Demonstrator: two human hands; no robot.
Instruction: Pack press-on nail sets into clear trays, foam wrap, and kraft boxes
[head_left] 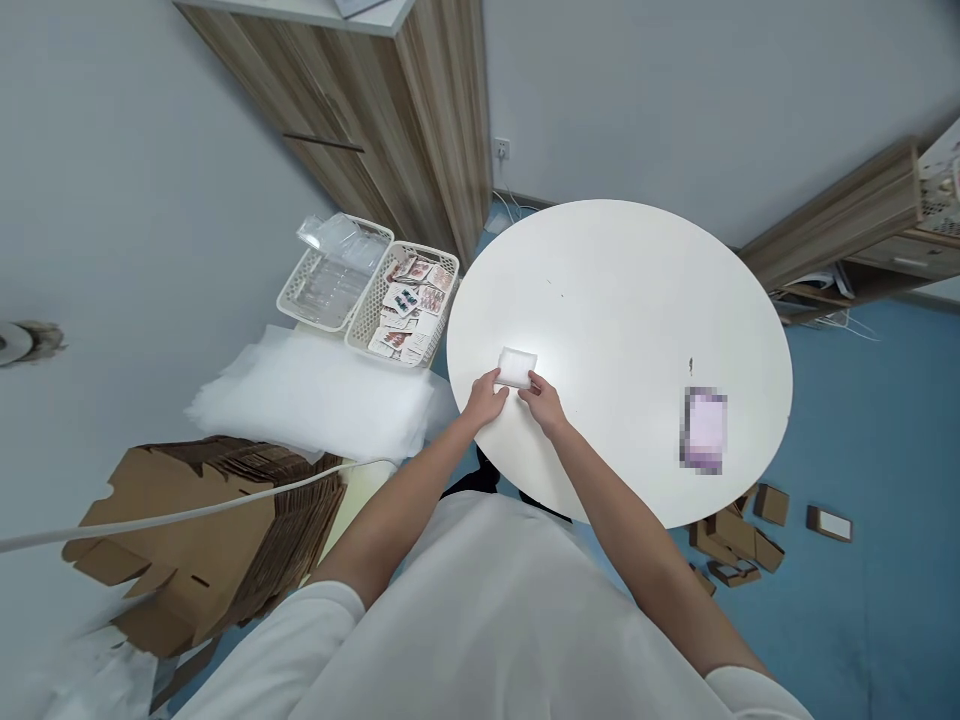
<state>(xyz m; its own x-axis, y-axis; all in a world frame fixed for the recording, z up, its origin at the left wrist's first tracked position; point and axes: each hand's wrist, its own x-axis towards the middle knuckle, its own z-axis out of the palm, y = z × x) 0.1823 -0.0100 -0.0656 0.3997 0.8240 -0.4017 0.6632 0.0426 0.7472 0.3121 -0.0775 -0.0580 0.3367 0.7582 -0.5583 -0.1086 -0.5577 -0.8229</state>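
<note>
A small white rectangular packet [517, 366], seemingly wrapped in thin translucent foam sheet, is at the near left part of the round white table [622, 290]. My left hand [486, 398] grips its left end between thumb and fingers. Its right end is pinched by my right hand [544, 403], thumb on the near side. What lies inside the wrapping cannot be made out. To the left of the table, a stack of white foam sheets [300, 395] spreads out close to my left forearm.
Past the foam stand a white basket [442, 340] of printed cards and another basket [286, 302] of clear plastic sleeves. Flattened cardboard boxes [202, 530] are stacked at left, crossed by a white cable [247, 497]. A blurred-out item [705, 430] lies on the table; small boxes [735, 533] sit on the floor.
</note>
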